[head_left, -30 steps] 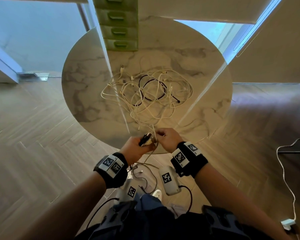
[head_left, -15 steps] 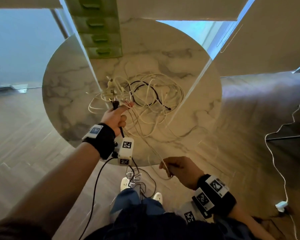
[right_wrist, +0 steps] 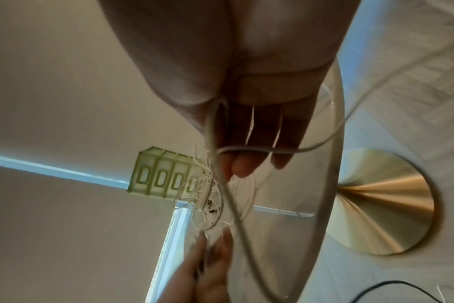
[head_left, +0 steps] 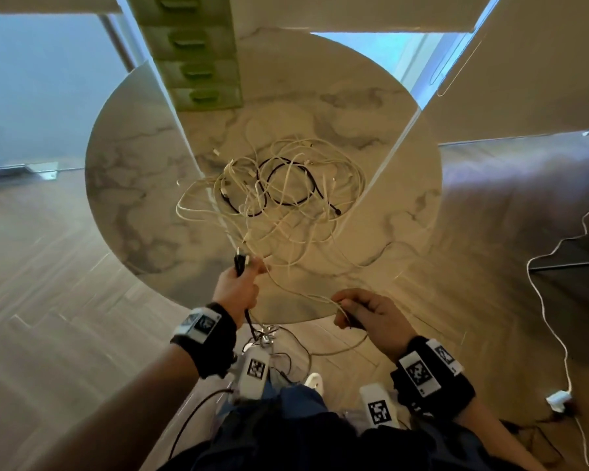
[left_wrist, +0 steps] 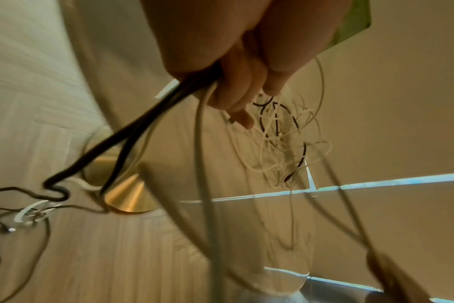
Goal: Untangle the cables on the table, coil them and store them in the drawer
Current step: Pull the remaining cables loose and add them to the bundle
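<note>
The left hand (head_left: pixel 236 291) is clenching a black plug and cords, while the right hand (head_left: pixel 371 316) is pinching one pale cable (head_left: pixel 300 294) running back to the tangle (head_left: pixel 279 195) mid-counter (head_left: pixel 133 185). She should be drawing slowly, feeding slack. Open floor lies toward her; the green drawers (head_left: pixel 201 62) stand beyond.

I see a round table (head_left: pixel 143 185) topped in polished, grey-veined marble, glossy enough to mirror the window. The tangled cables (head_left: pixel 286 198) at its centre look smooth, matt plastic, cream and black. At twelve o'clock the green drawer unit (head_left: pixel 198 62) looks translucent plastic. Below, a brushed brass table base (right_wrist: pixel 381 205) shines on matt herringbone wood floor (head_left: pixel 48 266).
</note>
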### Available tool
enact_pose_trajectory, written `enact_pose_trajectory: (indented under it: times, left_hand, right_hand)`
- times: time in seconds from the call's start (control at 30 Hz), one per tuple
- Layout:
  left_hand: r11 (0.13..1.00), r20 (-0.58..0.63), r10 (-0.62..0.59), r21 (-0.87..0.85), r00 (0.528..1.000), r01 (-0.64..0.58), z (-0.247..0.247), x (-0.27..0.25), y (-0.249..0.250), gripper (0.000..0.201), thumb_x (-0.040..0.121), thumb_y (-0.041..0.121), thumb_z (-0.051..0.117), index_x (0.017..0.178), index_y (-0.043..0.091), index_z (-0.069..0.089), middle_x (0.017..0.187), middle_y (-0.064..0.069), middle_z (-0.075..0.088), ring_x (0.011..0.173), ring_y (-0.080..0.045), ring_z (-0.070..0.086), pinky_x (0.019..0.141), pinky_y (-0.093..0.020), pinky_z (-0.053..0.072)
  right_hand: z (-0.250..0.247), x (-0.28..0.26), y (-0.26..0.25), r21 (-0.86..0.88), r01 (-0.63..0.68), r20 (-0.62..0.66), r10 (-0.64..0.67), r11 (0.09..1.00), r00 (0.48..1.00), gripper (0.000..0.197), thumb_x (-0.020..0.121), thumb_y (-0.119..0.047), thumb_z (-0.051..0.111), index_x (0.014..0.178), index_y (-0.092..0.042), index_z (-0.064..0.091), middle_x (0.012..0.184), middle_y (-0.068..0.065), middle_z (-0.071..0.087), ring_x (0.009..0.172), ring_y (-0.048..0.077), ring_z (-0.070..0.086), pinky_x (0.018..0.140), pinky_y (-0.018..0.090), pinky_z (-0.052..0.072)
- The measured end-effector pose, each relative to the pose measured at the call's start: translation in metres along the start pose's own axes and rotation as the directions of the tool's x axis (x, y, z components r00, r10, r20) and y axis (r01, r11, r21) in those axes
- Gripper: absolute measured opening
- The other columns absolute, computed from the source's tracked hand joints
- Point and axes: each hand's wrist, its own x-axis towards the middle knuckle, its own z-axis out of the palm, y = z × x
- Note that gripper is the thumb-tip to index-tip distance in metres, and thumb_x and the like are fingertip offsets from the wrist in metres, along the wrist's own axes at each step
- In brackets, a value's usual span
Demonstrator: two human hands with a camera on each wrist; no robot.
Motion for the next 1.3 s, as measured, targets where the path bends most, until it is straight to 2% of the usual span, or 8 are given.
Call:
enact_pose_trajectory:
  times: [0.13, 0.3, 0.43, 0.6, 0.87, 1.0, 1.17, 1.3]
  left_hand:
    - [0.997, -0.043, 0.009, 0.081, 0.999, -0.005, -0.015, -0.026, -0.028, 0.023, 0.095, 0.025, 0.053, 0.079, 0.010, 0.059, 0.069, -0.002, 0.052, 0.034, -0.003, 0.029, 0.033, -0.014, 0.024]
    - [0.960, 0.224, -0.017, 0.276, 0.974, -0.046, -0.003, -0.063, -0.028, 0.022, 0.088, 0.025, 0.063, 0.074, 0.009, 0.066, 0.056, 0.001, 0.052, 0.039, -0.007, 0.029, 0.036, -0.016, 0.026]
    - [0.999, 0.271, 0.013, 0.033, 0.962, -0.022, 0.018, -0.069, -0.021, 0.021, 0.090, 0.028, 0.061, 0.095, 0.010, 0.068, 0.073, -0.001, 0.065, 0.040, -0.005, 0.024, 0.035, -0.017, 0.022]
    - [0.996, 0.189, 0.017, -0.091, 0.982, 0.001, 0.029, -0.060, -0.018, 0.018, 0.091, 0.025, 0.059, 0.088, 0.007, 0.063, 0.101, -0.008, 0.071, 0.036, -0.003, 0.023, 0.031, -0.015, 0.021]
    - [0.997, 0.218, -0.011, -0.070, 0.976, 0.026, 0.034, -0.057, -0.024, 0.013, 0.090, 0.022, 0.062, 0.087, 0.009, 0.059, 0.073, 0.002, 0.056, 0.037, -0.002, 0.024, 0.031, -0.015, 0.020]
    - [0.999, 0.177, 0.045, -0.032, 0.983, -0.040, 0.031, -0.057, -0.027, 0.011, 0.090, 0.019, 0.062, 0.081, 0.012, 0.064, 0.088, -0.012, 0.055, 0.039, -0.004, 0.025, 0.032, -0.015, 0.020]
    - [0.978, 0.174, 0.100, 0.166, 0.980, -0.129, 0.037, -0.061, -0.028, 0.010, 0.089, 0.020, 0.063, 0.080, 0.015, 0.065, 0.072, -0.009, 0.049, 0.040, -0.006, 0.026, 0.035, -0.019, 0.020]
    - [0.974, 0.215, -0.004, 0.223, 0.977, -0.045, 0.030, -0.058, -0.028, 0.016, 0.089, 0.026, 0.063, 0.088, 0.010, 0.066, 0.081, -0.007, 0.063, 0.038, -0.005, 0.026, 0.034, -0.018, 0.021]
  right_hand:
    - [-0.006, -0.001, -0.002, 0.105, -0.031, -0.067, 0.038, 0.994, 0.997, 0.024, 0.095, -0.003, 0.042, 0.093, -0.012, 0.064, 0.065, 0.000, 0.068, 0.066, 0.012, 0.065, 0.071, 0.023, 0.055]
    - [-0.009, -0.007, -0.005, 0.179, -0.051, -0.017, 0.055, 0.982, 0.998, 0.024, 0.096, -0.002, 0.040, 0.090, -0.007, 0.063, 0.062, 0.005, 0.067, 0.055, 0.012, 0.063, 0.059, 0.021, 0.054]
    - [-0.001, -0.013, 0.000, 0.160, -0.108, 0.092, 0.095, 0.981, 0.991, 0.022, 0.096, -0.003, 0.041, 0.086, -0.003, 0.060, 0.060, 0.006, 0.066, 0.052, 0.013, 0.063, 0.058, 0.022, 0.055]
    - [-0.004, -0.019, 0.012, -0.077, -0.073, 0.154, 0.084, 0.994, 0.984, 0.025, 0.096, -0.001, 0.040, 0.083, -0.008, 0.060, 0.071, 0.007, 0.061, 0.061, 0.010, 0.059, 0.067, 0.018, 0.051]
    - [-0.006, -0.005, 0.004, -0.694, 0.092, 0.126, -0.004, 0.714, 0.992, 0.021, 0.090, -0.013, 0.051, 0.107, -0.013, 0.064, 0.104, 0.001, 0.062, 0.098, 0.014, 0.056, 0.080, 0.019, 0.038]
    - [0.007, 0.007, -0.017, -0.546, 0.135, -0.133, -0.244, 0.827, 0.961, 0.021, 0.092, -0.020, 0.051, 0.108, -0.013, 0.063, 0.105, -0.001, 0.059, 0.091, 0.008, 0.051, 0.079, 0.017, 0.035]
    - [0.041, 0.038, -0.033, -0.508, 0.166, 0.004, -0.190, 0.845, 0.982, 0.028, 0.088, -0.038, 0.057, 0.101, -0.014, 0.065, 0.092, -0.001, 0.065, 0.084, 0.013, 0.058, 0.076, 0.024, 0.042]
    - [0.048, 0.053, -0.032, -0.291, 0.143, -0.024, -0.157, 0.946, 0.987, 0.020, 0.088, -0.014, 0.060, 0.106, -0.007, 0.066, 0.086, 0.003, 0.065, 0.076, 0.013, 0.059, 0.086, 0.032, 0.049]
